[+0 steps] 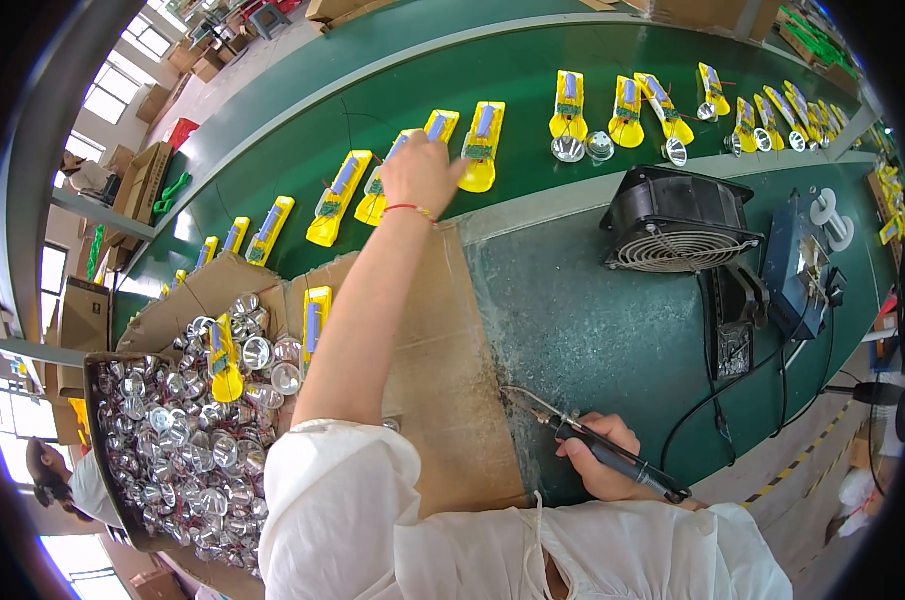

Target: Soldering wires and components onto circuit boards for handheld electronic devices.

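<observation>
My left hand (418, 180) reaches over the green belt, above the yellow housings with blue batteries and green circuit boards. Its fingertips are hidden behind the hand, and the thumb points right toward a yellow housing (484, 150). Another housing (373, 203) lies partly under the hand; I cannot tell whether it is touched. My right hand (608, 460) is closed around the black handle of a soldering iron (613, 455), its thin tip pointing up and left over the edge of a cardboard sheet (453, 370). One yellow housing (317, 325) rests on the cardboard beside my left forearm.
At left stands a box (108, 450) full of silver reflector cups (203, 450), with a yellow housing (227, 365) lying on top. A black fan (678, 220), a blue soldering station (798, 250) and a solder spool (831, 220) stand at right. Black cables (718, 400) run across the green table.
</observation>
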`<state>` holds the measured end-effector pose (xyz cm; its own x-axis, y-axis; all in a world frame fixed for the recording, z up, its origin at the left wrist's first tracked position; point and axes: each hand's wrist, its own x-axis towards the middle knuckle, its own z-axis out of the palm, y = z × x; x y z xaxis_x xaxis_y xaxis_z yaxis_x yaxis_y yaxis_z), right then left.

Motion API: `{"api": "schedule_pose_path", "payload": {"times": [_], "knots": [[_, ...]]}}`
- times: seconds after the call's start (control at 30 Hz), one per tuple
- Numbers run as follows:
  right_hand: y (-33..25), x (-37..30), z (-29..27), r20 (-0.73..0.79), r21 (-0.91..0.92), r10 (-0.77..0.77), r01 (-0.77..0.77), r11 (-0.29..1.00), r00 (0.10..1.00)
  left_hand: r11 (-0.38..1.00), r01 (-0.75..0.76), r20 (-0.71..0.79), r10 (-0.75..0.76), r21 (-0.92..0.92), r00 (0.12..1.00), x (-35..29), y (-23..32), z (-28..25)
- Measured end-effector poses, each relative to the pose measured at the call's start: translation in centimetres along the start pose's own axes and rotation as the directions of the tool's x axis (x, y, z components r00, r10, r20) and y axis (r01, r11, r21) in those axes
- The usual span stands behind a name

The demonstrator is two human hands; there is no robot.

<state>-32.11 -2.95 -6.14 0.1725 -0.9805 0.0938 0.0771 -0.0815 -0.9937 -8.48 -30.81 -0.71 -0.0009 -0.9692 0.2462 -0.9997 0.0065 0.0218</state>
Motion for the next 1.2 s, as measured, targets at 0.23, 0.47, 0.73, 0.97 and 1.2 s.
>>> {"api": "schedule_pose_path", "payload": {"times": [0.23, 0.47, 0.73, 0.97, 1.2], "knots": [[0.0, -0.6, -0.2, 0.043, 0.028, 0.056, -0.057, 0.998, 0.998, 0.986, 0.166, 0.257, -0.156, -0.021, 0.954, -3.5, 0.6, -1.4], [-0.4, -0.9, 0.2, -0.064, 0.063, 0.163, -0.160, 0.985, 0.984, 0.984, 0.102, 0.221, -0.068, -0.147, 0.973, -24.0, -0.6, -7.1], [0.0, -0.5, 0.6, -0.125, 0.052, 0.007, -0.001, 0.999, 0.992, 0.144, 0.645, 0.544, -0.418, -0.751, 0.727, -37.8, 0.6, -7.9], [0.1, -1.1, 1.0, -0.116, 0.028, -0.034, 0.038, 0.999, 0.993, -0.568, 0.346, 0.664, -0.614, -0.747, 0.426, -35.6, -3.2, -4.9], [-1.1, -2.1, 1.0, -0.138, 0.000, 0.021, -0.021, 1.000, 0.990, -0.389, 0.413, 0.567, -0.591, -0.824, 0.574, -33.7, -6.3, -4.5]]}}
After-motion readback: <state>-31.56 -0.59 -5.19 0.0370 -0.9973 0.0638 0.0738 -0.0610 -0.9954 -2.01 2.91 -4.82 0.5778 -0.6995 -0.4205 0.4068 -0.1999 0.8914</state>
